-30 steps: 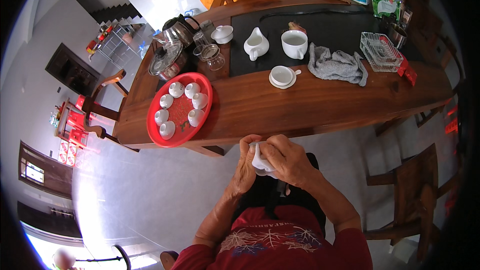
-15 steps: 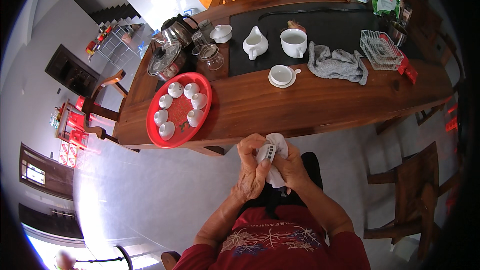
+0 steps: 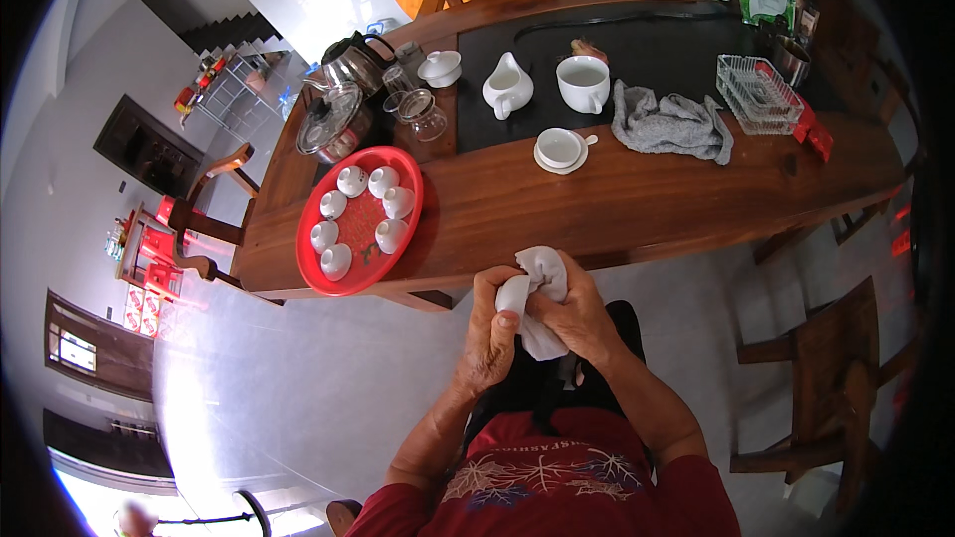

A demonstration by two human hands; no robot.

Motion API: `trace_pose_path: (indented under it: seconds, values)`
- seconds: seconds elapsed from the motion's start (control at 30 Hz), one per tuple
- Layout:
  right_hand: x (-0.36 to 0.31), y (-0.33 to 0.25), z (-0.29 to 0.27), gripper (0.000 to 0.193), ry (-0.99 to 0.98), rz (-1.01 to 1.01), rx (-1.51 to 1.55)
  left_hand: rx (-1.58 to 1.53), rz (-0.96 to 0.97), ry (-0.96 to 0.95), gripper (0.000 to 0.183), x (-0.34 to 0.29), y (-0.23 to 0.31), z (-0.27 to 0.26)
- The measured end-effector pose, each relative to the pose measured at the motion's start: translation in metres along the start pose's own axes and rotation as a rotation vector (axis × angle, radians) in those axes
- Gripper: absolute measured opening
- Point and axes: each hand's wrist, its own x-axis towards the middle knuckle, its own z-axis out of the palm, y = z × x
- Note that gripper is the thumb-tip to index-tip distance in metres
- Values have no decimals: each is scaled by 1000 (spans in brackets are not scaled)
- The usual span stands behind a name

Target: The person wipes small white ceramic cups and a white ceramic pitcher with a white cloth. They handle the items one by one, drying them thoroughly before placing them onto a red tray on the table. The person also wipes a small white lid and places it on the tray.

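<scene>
Between my hands, over my lap and just off the table's front edge, is a small white teacup (image 3: 511, 295). My left hand (image 3: 486, 330) grips it, thumb on its near side. A white cloth (image 3: 542, 339) is bunched in my right hand (image 3: 578, 315), pressed against the cup; part of it pokes up above the fingers. To the left, a red oval tray (image 3: 350, 281) bears a ring of several upturned white teacups. Straight ahead on the wooden table stands a small white cup on a saucer (image 3: 558, 150).
Behind the tray are a lidded steel pot (image 3: 333, 124), a kettle (image 3: 353, 65) and a glass pot (image 3: 423, 115). A white pitcher (image 3: 507, 87), a large white cup (image 3: 584, 86), a grey towel (image 3: 672, 124) and a clear plastic box (image 3: 761, 94) stand farther right. A wooden chair (image 3: 826, 378) is at right.
The teacup has turned in my left hand, so its printed side no longer shows. My right hand and the cloth have shifted slightly up and left against it.
</scene>
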Motion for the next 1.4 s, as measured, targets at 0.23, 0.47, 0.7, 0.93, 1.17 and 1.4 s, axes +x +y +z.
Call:
trace_pose_path:
  seconds: [0.23, 0.47, 0.7, 0.93, 1.17, 1.4]
  values:
    - [-13, -1, -6, 30, -207, 297, 123, -25, -70, 91, 58, -6, -12, 8]
    - [-14, -9, -8, 33, 148, -210, -68, -834, -459, 70, 54, -5, -20, 1]
    - [-3, -8, 19, 36, 145, -633, -686, -761, -381, 41, 40, -4, -21, 14]
    - [-22, -4, 18, 34, -94, -532, -767, -522, -356, 82, 39, -4, -9, 3]
    - [-36, -6, -5, 26, -346, -328, -772, -333, -175, 314, 48, 1, -7, -41]
    - [-37, 6, -14, 22, -265, -245, -654, 253, -162, 543, 49, 37, -28, -147]
